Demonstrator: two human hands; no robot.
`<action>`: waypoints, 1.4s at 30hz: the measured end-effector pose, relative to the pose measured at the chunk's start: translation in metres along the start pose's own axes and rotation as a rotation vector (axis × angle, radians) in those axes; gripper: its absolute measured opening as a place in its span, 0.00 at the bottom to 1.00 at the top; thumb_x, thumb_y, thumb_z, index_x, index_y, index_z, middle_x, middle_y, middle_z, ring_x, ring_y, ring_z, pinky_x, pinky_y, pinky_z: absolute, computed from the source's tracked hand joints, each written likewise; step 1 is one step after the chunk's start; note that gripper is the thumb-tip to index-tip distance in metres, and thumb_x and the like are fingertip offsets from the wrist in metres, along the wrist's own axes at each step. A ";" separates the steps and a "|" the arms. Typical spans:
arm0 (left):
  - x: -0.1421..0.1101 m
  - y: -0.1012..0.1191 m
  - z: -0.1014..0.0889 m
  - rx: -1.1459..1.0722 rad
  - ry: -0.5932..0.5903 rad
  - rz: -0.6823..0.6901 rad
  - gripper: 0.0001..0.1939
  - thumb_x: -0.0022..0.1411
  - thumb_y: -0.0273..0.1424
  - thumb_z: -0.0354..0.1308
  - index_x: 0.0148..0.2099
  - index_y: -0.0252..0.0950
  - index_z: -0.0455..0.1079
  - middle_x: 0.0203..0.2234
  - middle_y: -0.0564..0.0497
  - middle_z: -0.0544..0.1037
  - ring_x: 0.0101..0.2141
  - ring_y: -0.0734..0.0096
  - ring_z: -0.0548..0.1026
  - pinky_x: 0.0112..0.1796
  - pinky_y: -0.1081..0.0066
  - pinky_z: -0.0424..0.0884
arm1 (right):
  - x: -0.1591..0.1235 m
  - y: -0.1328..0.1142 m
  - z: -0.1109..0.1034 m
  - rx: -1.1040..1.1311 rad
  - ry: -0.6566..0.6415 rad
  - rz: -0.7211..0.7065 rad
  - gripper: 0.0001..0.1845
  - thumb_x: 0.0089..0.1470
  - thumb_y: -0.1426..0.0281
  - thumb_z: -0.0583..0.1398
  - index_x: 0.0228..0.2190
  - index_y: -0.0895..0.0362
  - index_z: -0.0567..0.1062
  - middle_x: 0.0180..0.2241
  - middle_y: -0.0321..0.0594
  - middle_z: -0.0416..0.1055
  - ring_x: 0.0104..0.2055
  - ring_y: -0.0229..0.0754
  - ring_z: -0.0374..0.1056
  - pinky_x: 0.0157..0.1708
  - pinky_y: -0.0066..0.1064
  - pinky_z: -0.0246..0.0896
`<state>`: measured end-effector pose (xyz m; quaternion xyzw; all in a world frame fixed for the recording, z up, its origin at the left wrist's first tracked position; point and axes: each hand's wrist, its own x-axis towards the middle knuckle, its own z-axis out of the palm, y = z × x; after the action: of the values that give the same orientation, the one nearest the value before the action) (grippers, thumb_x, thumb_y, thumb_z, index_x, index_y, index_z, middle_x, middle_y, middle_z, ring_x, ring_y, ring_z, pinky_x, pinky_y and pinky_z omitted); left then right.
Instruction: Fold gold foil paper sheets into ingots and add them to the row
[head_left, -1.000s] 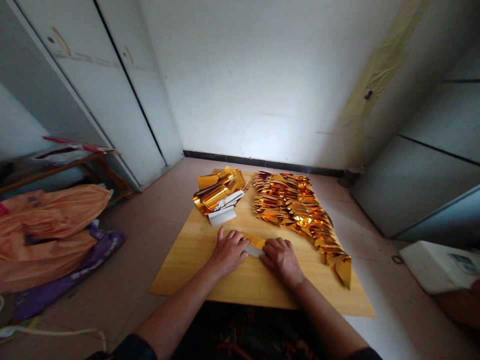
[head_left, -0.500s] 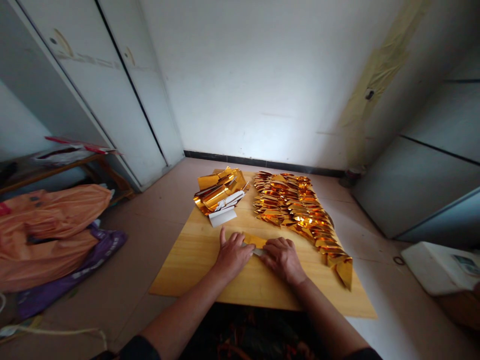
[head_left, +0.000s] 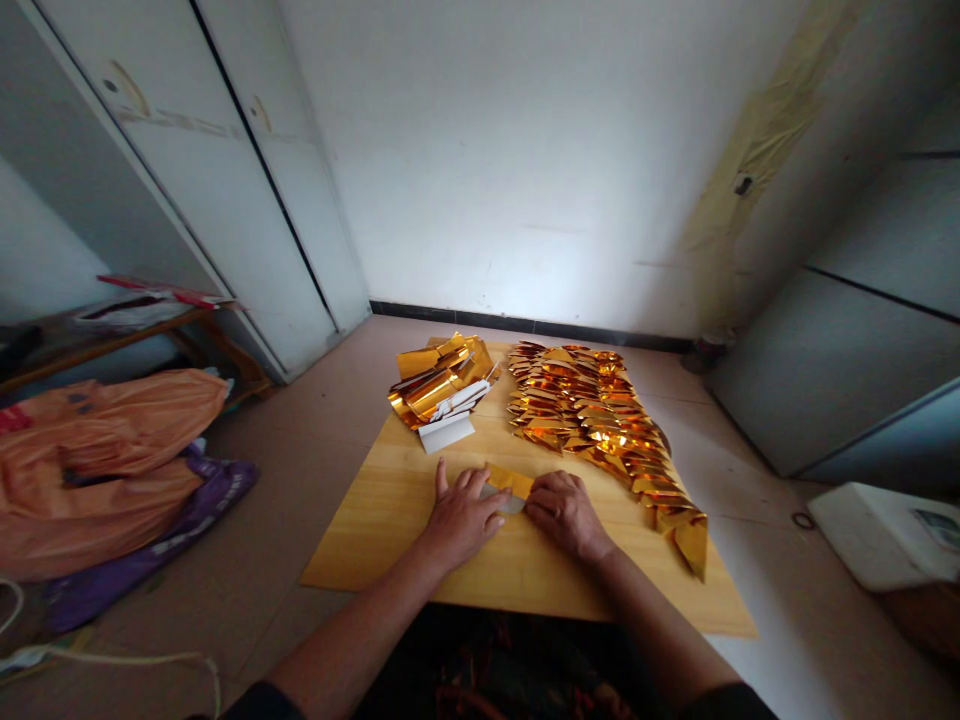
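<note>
A small strip of gold foil paper lies on the wooden board, partly folded so that its grey-white back shows along the near side. My left hand rests over its left end, fingers bent onto the paper and one finger raised; it holds the paper against the board. At the right end, my right hand has its fingers drawn together in a pinch on the paper's edge. Behind my left hand lies a loose heap of flat gold foil sheets. Folded gold foil pieces stand in overlapping rows to the right.
The wooden board sits low, over a tiled floor. To the left are an orange cloth or bag and a purple bag. A white box stands at right. Cabinets and a wall rise behind.
My hands have moved slightly apart, uncovering more of the paper between them. The paper's pale near part looks flatter and wider. The foil heap and the folded rows stay put.
</note>
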<state>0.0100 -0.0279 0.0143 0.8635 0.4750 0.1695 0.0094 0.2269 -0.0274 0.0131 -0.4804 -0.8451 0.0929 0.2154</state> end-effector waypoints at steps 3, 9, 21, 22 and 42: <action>0.000 0.000 -0.001 0.004 0.010 0.010 0.17 0.57 0.39 0.60 0.50 0.53 0.69 0.52 0.49 0.68 0.52 0.56 0.64 0.57 0.37 0.35 | 0.007 -0.001 -0.001 0.005 -0.029 0.041 0.10 0.59 0.67 0.57 0.28 0.55 0.76 0.35 0.38 0.71 0.39 0.40 0.62 0.40 0.32 0.48; 0.011 0.003 -0.001 -0.051 -0.076 0.090 0.13 0.62 0.31 0.55 0.49 0.43 0.70 0.47 0.48 0.72 0.48 0.60 0.67 0.50 0.53 0.62 | 0.014 -0.004 0.002 -0.053 -0.024 0.027 0.13 0.60 0.68 0.55 0.26 0.57 0.72 0.30 0.38 0.69 0.37 0.38 0.61 0.39 0.31 0.46; 0.014 0.000 0.008 -0.117 -0.104 0.183 0.10 0.61 0.25 0.52 0.45 0.36 0.68 0.40 0.48 0.72 0.42 0.65 0.68 0.46 0.64 0.67 | 0.014 -0.001 0.019 -0.126 0.044 0.023 0.11 0.60 0.69 0.55 0.26 0.57 0.71 0.31 0.39 0.69 0.36 0.39 0.61 0.40 0.32 0.46; 0.014 0.000 0.008 -0.116 -0.106 0.179 0.11 0.61 0.25 0.52 0.45 0.36 0.68 0.40 0.48 0.72 0.42 0.64 0.68 0.46 0.64 0.67 | 0.014 0.000 0.020 -0.137 0.038 0.024 0.11 0.60 0.70 0.55 0.26 0.57 0.71 0.31 0.39 0.69 0.36 0.39 0.61 0.39 0.32 0.46; -0.005 -0.007 0.003 -0.120 -0.111 0.233 0.23 0.57 0.30 0.57 0.55 0.50 0.66 0.55 0.48 0.62 0.53 0.58 0.62 0.53 0.56 0.61 | 0.016 -0.003 0.023 -0.157 0.037 0.059 0.09 0.58 0.72 0.56 0.26 0.57 0.71 0.30 0.39 0.68 0.35 0.39 0.61 0.38 0.31 0.48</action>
<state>0.0027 -0.0283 0.0090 0.9187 0.3592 0.1498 0.0676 0.2076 -0.0144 -0.0019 -0.5223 -0.8310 0.0239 0.1900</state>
